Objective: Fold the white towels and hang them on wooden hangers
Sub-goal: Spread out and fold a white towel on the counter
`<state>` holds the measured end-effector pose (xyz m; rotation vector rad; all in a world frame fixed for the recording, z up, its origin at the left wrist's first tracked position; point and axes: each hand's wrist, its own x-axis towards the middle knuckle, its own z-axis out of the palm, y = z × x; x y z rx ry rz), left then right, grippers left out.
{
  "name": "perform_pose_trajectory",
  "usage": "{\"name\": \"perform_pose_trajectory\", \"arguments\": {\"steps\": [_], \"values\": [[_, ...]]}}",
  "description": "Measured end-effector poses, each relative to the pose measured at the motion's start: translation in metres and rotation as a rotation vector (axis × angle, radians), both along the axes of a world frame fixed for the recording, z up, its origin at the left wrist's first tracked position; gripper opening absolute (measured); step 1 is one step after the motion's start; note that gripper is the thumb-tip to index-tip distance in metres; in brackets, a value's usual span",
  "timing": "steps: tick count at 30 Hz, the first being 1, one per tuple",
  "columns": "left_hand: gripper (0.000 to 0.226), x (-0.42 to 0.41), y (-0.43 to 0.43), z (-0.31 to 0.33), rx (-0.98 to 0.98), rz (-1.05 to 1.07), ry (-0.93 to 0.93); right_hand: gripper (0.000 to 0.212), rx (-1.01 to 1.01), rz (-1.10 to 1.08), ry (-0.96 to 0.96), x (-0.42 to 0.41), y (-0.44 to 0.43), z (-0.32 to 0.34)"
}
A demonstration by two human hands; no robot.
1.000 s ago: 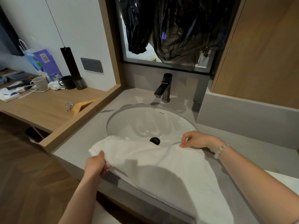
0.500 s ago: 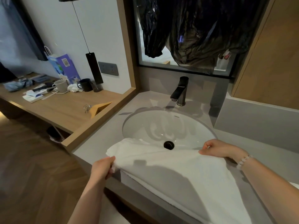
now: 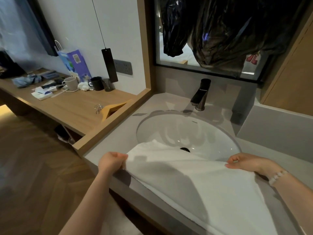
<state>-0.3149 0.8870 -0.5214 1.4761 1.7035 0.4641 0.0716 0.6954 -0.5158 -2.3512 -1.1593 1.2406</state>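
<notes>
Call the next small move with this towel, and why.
Probably draw both hands back toward the body, folding the white towel in half. The left hand and right hand each hold a far corner, the towel lies spread over the counter with its far edge overhanging the sink, and the wooden hangers wait on the desk.
</notes>
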Motion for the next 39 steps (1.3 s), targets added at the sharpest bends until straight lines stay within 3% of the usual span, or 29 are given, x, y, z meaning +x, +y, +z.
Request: {"name": "perform_pose_trajectory", "arguments": {"steps": [2, 4, 8, 10, 12, 14, 17, 21, 24, 27, 29, 32, 36, 39], "values": [[0.016, 0.004, 0.004, 0.000, 0.099, -0.055, 0.138, 0.015, -0.081, 0.181, -0.437, -0.023, 0.014, 0.013], [0.020, 0.010, 0.011, 0.002, 0.167, -0.107, 0.218, 0.031, 0.003, 0.308, -0.770, -0.070, 0.028, 0.023], [0.035, 0.028, 0.022, 0.010, 0.151, -0.216, 0.332, 0.077, 0.335, 0.516, -0.500, -0.200, 0.035, 0.017], [0.043, 0.038, 0.026, 0.010, 0.127, -0.275, 0.391, 0.083, 0.336, 0.617, -0.551, -0.246, 0.037, -0.003], [0.048, 0.044, 0.030, 0.009, 0.072, -0.350, 0.384, 0.084, 0.408, 0.583, -0.655, -0.267, 0.039, -0.024], [0.046, 0.047, 0.035, 0.009, 0.032, -0.451, 0.380, 0.080, 0.466, 0.534, -0.626, -0.274, 0.040, -0.036], [0.035, 0.044, 0.041, 0.016, 0.130, -0.563, 0.370, 0.074, 0.567, 0.535, -0.696, -0.274, 0.041, -0.051], [0.026, 0.013, 0.038, 0.014, 0.312, -0.453, 0.322, 0.063, 0.552, 0.400, -0.691, -0.275, 0.036, -0.037], [0.031, -0.011, 0.032, 0.000, 0.353, -0.456, 0.463, 0.048, 0.616, 0.452, -0.714, -0.280, 0.037, -0.034], [0.036, -0.014, 0.038, -0.004, 0.335, -0.469, 0.544, 0.036, 0.646, 0.463, -0.613, -0.281, 0.042, -0.030], [0.036, -0.005, 0.044, 0.000, 0.267, -0.462, 0.484, 0.026, 0.659, 0.443, -0.481, -0.279, 0.041, -0.026], [0.046, 0.020, 0.050, 0.004, 0.210, -0.456, 0.420, 0.041, 0.546, 0.517, -0.399, -0.279, 0.042, -0.014], [0.048, 0.044, 0.049, -0.004, 0.340, -0.401, 0.428, 0.066, 0.399, 0.564, -0.342, -0.283, 0.055, -0.003], [0.053, 0.044, 0.051, -0.009, 0.322, -0.367, 0.500, 0.048, 0.412, 0.509, -0.287, -0.278, 0.064, 0.000]]}}
